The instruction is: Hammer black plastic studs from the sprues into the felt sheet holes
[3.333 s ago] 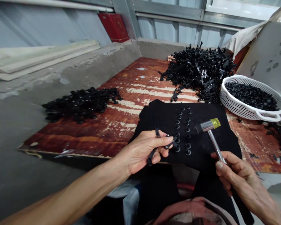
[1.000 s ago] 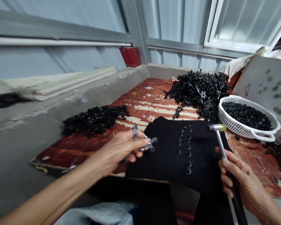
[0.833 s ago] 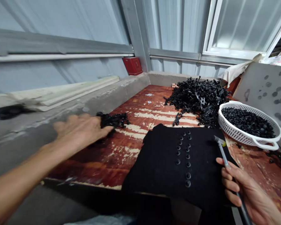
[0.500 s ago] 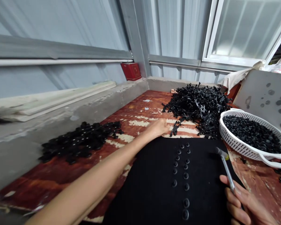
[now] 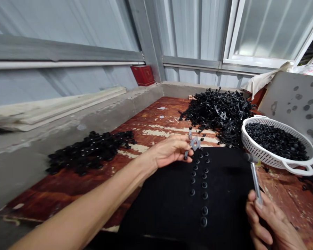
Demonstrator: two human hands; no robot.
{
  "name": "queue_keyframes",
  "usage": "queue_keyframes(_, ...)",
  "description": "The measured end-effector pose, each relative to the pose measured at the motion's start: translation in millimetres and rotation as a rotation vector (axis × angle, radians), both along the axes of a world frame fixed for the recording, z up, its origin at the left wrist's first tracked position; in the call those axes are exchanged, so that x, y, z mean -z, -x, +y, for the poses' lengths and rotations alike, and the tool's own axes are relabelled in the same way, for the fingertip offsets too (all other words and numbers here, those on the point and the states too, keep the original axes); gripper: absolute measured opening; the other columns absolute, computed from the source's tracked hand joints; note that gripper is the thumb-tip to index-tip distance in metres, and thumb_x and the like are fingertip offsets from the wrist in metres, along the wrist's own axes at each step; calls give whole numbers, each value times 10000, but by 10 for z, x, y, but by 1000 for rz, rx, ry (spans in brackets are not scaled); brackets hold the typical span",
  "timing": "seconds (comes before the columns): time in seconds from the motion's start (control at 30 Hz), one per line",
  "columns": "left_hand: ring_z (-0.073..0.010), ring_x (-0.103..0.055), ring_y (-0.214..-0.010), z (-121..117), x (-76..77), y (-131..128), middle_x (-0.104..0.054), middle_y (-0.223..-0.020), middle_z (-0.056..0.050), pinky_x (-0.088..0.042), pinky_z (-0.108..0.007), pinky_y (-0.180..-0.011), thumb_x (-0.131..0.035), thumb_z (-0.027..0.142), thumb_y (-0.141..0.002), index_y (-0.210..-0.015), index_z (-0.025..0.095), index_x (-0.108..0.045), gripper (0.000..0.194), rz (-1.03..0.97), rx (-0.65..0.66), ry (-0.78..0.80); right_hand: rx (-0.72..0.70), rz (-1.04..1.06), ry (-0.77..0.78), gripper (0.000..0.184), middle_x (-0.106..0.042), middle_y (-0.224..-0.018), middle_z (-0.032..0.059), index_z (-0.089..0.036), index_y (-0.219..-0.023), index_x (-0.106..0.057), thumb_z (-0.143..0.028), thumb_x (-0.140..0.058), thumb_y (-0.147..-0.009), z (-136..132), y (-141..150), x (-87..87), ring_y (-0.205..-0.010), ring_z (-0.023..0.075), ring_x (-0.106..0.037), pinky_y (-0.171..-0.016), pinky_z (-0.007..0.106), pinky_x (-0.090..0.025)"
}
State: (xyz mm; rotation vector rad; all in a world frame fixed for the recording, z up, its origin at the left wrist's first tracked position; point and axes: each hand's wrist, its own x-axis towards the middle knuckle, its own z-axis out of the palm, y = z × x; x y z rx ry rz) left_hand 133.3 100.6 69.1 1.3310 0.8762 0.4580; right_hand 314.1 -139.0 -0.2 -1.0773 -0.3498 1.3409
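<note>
1. Shed wall: ribbed grey sheet metal (image 5: 67,31) with a frosted window (image 5: 266,31); a red box (image 5: 142,75) sits on a rough concrete ledge (image 5: 75,121).
2. Workbench: wooden board (image 5: 156,114), red-brown paint flaking to pale streaks.
3. Black cloth (image 5: 224,194): matte, soft-napped, draped over the near bench edge. Round black studs (image 5: 198,180) stand on it in two columns.
4. On the board: a tangled heap of spiky black plastic runners (image 5: 216,114); a lower mound of linked black plastic pieces (image 5: 90,152) to the left.
5. White perforated plastic basket (image 5: 266,147), handled, full of glossy round black caps (image 5: 276,137); a grey board with dark round marks (image 5: 294,104) stands behind it.
6. Right hand (image 5: 266,222): closed around a small hammer (image 5: 256,180), steel shaft upright, dark head over the cloth's right side.
7. Left hand (image 5: 169,151): fingers pinched narrow on a branched black plastic runner (image 5: 195,143), held just above the cloth's far edge, near the top studs.
</note>
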Motion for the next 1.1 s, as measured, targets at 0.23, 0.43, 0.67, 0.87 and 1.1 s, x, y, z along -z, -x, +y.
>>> queue_keyframes(0.23, -116, -592, -500, -1123, 172, 103, -605, -576, -2, -441, -210, -532, -606, 210, -709, -791, 176, -594, 90, -109, 219, 48, -36, -119, -151, 391, -595, -680, -37, -216, -994, -581, -579, -603, -849, -20, 383, -80, -403, 26, -362, -325, 125, -386)
queue_keyframes(0.43, -184, -587, -712, -1713, 458, 288, -612, -740, -48, -521, -354, -835, -645, 234, -785, -885, 298, -769, 171, -139, 135, -597, -164, -13, -111, 298, -508, -512, -106, -214, -918, -537, -466, -677, -839, -146, 604, -34, -330, 7, -329, -324, 98, -364)
queue_keyframes(0.67, -267, -544, -1135, -2052, 686, 488, -666, -1028, -46, -284, -521, -1134, -643, 90, -776, -924, 374, -745, 336, -51, -160, -803, -155, 10, -93, 359, -459, -444, -139, -226, -913, -492, -425, -754, -771, -237, 720, 30, -293, 11, -325, -307, 101, -352)
queue_keyframes(0.87, -193, -614, -755, -2055, 701, 446, -614, -928, -51, -550, -306, -599, -771, 445, -668, -1024, 257, -618, 431, -293, -168, 331, -35, -246, -20, 317, -488, -572, -98, -213, -863, -528, -445, -728, -782, -253, 813, 24, -372, 26, -388, -349, 120, -370)
queue_keyframes(1.1, -38, -485, -509, -2016, 622, 339, -611, -745, 13, -451, -166, -510, -805, 403, -670, -864, 173, -641, 342, -307, -73, 451, -75, -390, -74, 250, -429, -580, -83, -203, -825, -568, -437, -655, -847, -250, 885, 72, -425, 43, -329, -378, 141, -305)
